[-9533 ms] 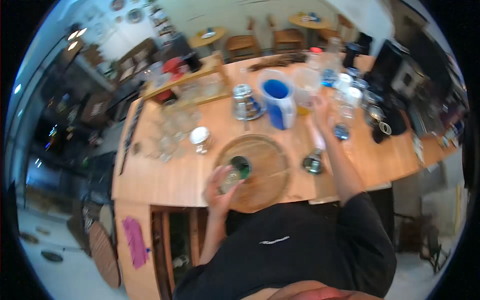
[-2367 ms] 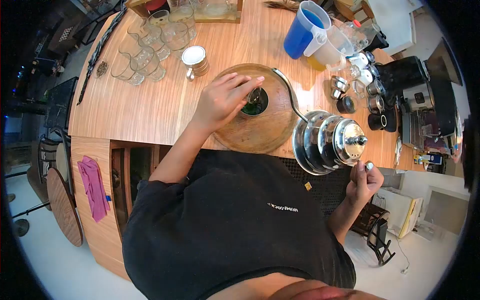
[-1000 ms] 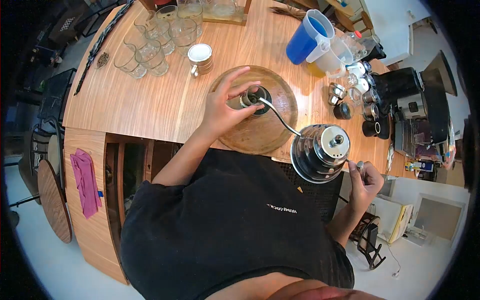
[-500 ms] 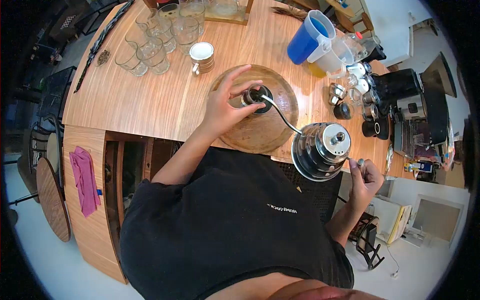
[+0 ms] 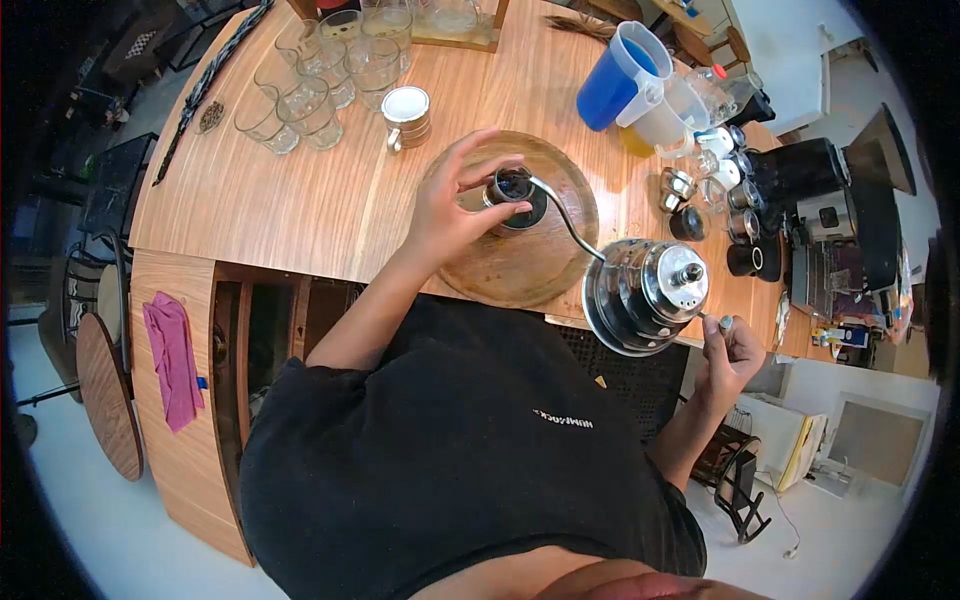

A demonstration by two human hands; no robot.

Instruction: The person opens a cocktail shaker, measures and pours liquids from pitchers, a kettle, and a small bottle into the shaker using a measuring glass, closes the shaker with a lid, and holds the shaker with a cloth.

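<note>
My left hand (image 5: 452, 205) has its thumb and fingers curved around a small clear cylinder (image 5: 511, 184) with dark contents. A black round part (image 5: 531, 212) shows beneath it, on a round wooden tray (image 5: 480, 280). The shiny gooseneck kettle (image 5: 640, 297) hangs beyond the front edge of the table. My right hand (image 5: 730, 352) is closed on its handle. The curved spout (image 5: 568, 217) reaches left to the cylinder's rim; whether water flows from it I cannot make out.
Several drinking glasses (image 5: 310, 112) and a metal mug (image 5: 407, 117) stand at the back left. A jug of blue liquid (image 5: 612, 85) is at the back right. Small cups (image 5: 742, 225) and a black machine (image 5: 800, 180) crowd the right side. A pink cloth (image 5: 175, 360) hangs at left.
The kettle has shifted slightly right and up in view, and its spout tip sits a little higher and further right. My left hand stays at the cylinder.
</note>
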